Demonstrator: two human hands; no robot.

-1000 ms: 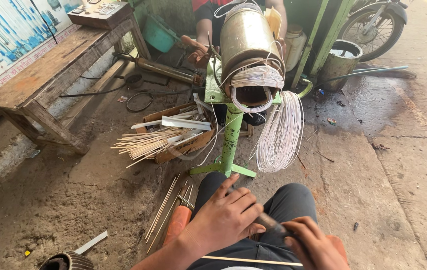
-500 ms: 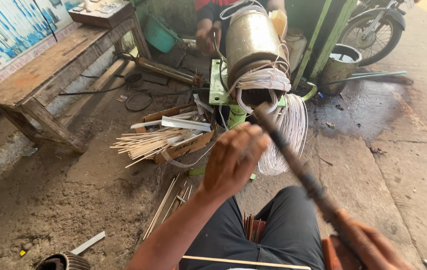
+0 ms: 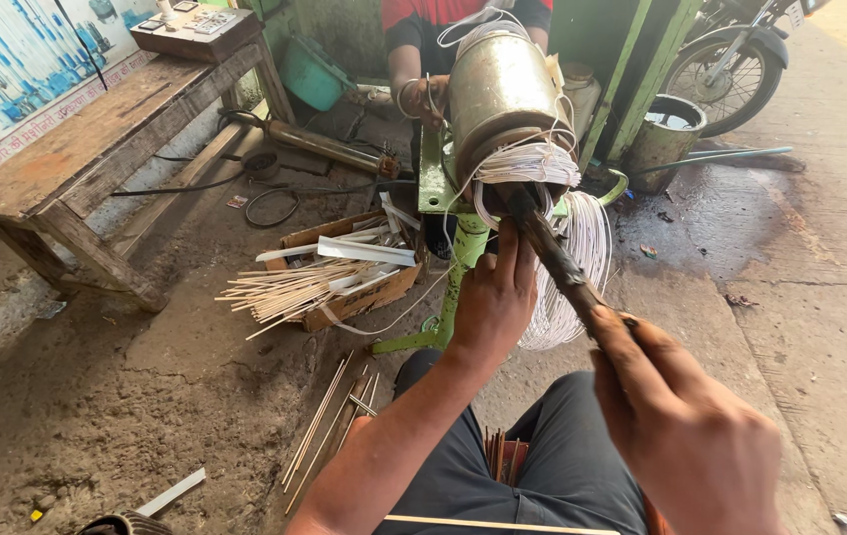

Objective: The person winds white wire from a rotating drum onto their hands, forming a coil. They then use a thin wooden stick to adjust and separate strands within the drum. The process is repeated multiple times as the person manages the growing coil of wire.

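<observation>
1. Hands: the right hand (image 3: pixel 686 426) grips a dark rod (image 3: pixel 562 267) whose tip enters the white wire coils (image 3: pixel 527 163) of a motor stator (image 3: pixel 498 94).
2. The left hand (image 3: pixel 493 297) presses half-curled against the green stand (image 3: pixel 463 248) beside the rod.
3. Another person's hand (image 3: pixel 423 99) steadies the stator's far side.

Dirt floor (image 3: pixel 96 416), concrete slab (image 3: pixel 820 297) toward right. Wooden bench (image 3: pixel 96 149) at left against blue-patterned wall (image 3: pixel 7 59); teal tub (image 3: pixel 314 74) just right of bench. Motorcycle (image 3: pixel 740 59) well right of bench, in daylight.
</observation>
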